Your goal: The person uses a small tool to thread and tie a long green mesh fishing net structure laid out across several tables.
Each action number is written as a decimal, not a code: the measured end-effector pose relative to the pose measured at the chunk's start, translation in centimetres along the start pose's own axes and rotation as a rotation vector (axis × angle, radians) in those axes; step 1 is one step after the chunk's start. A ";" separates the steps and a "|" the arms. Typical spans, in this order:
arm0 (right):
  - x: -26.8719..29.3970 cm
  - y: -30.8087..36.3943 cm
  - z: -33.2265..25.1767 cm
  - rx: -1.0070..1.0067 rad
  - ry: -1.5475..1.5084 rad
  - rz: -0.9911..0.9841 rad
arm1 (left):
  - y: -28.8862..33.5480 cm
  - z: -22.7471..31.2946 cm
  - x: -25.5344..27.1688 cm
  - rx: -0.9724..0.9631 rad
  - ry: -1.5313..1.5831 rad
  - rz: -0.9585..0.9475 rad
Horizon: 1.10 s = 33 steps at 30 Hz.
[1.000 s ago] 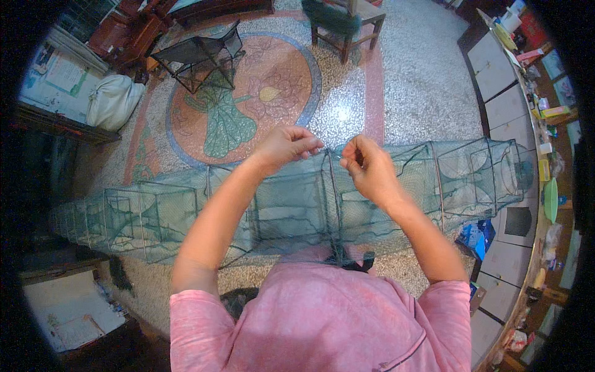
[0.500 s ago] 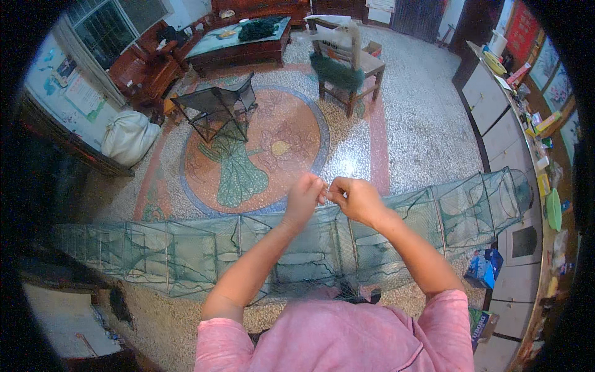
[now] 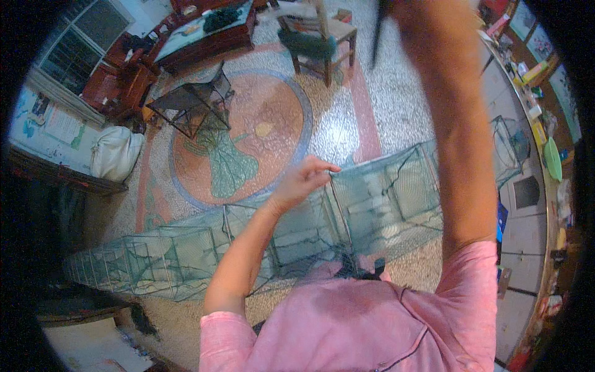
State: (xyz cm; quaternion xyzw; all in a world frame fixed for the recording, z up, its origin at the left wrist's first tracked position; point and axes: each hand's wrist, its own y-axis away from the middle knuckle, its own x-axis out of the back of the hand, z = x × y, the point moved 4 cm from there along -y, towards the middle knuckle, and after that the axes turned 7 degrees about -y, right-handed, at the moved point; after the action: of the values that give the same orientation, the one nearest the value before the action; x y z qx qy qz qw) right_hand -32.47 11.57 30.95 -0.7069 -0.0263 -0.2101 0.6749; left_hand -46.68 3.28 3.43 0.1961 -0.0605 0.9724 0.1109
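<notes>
A long green mesh net trap [image 3: 384, 192] with thin square frames stretches across in front of me from left to right. My left hand [image 3: 302, 181] is at its upper edge near the middle, thumb and forefinger pinched on the netting beside a frame bar [image 3: 339, 211]. High at the top edge, close to the camera, is my right hand [image 3: 421, 11], raised, blurred and cut off by the picture. Its fingers are hidden. A thin dark object [image 3: 377, 37] points down beside it; whether the hand holds it I cannot tell.
A black folding stool [image 3: 195, 102] stands on the patterned floor ahead. Beyond are a wooden chair [image 3: 319, 43] and a low table [image 3: 207, 31]. A white sack [image 3: 116, 154] sits at the left. A cluttered counter [image 3: 527, 211] with a green basin [image 3: 551, 159] runs along the right.
My right hand has left the left hand and risen to the top of the picture, where the thin dark object now shows. My left hand stays at the net's upper edge. The view has shifted.
</notes>
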 end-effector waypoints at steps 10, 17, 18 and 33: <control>1.9 9.6 1.1 -0.907 -0.691 -0.085 | -1.2 -2.0 0.6 0.396 0.456 0.144; -0.2 21.6 -4.0 -0.786 -0.264 -0.779 | -3.0 -0.7 1.7 0.419 0.585 0.149; -0.4 22.5 -4.2 -0.812 -0.241 -0.778 | -3.2 -0.6 1.5 0.432 0.595 0.142; -4.7 25.2 -4.3 -0.896 -0.130 -0.664 | -2.8 -3.0 0.2 0.584 0.543 -0.017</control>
State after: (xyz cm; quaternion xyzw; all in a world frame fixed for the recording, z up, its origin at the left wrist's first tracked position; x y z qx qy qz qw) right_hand -29.79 6.37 5.58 -0.8898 -0.1971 -0.3578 0.2035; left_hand -47.28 6.52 0.96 -0.0444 0.2515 0.9643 0.0706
